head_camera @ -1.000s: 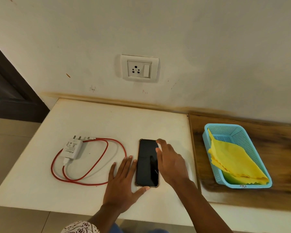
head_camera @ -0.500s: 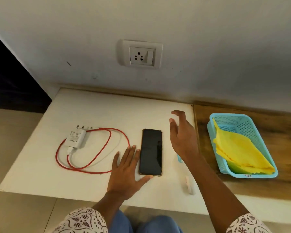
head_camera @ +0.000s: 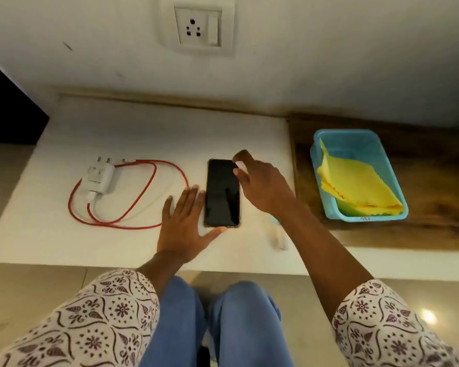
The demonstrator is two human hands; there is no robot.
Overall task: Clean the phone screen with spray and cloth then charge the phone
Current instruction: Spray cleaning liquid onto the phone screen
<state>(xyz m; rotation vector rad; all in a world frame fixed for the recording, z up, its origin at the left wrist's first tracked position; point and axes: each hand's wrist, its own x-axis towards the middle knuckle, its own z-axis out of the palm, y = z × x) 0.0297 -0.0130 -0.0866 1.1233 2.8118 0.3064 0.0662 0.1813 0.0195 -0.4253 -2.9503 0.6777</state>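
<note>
A black phone [head_camera: 222, 193] lies face up on the white table [head_camera: 133, 128]. My left hand [head_camera: 186, 223] rests flat beside the phone's left edge, fingers spread, thumb touching its near corner. My right hand [head_camera: 260, 184] hovers at the phone's far right corner, fingers bent and apart, holding nothing. A small spray bottle [head_camera: 280, 238] lies on the table under my right forearm, mostly hidden. A yellow cloth [head_camera: 355, 185] sits in a blue basket [head_camera: 329, 136] to the right. A white charger [head_camera: 100, 178] with a red cable [head_camera: 143, 197] lies to the left.
A wall socket with a switch [head_camera: 198, 29] is on the wall above the table. The basket stands on a dark wooden board [head_camera: 435, 181] at the right. My knees in blue trousers [head_camera: 217, 321] are below the table's near edge.
My right hand came back from the right of the phone to its far right corner. The view tilted down, showing my knees. My left hand stayed beside the phone.
</note>
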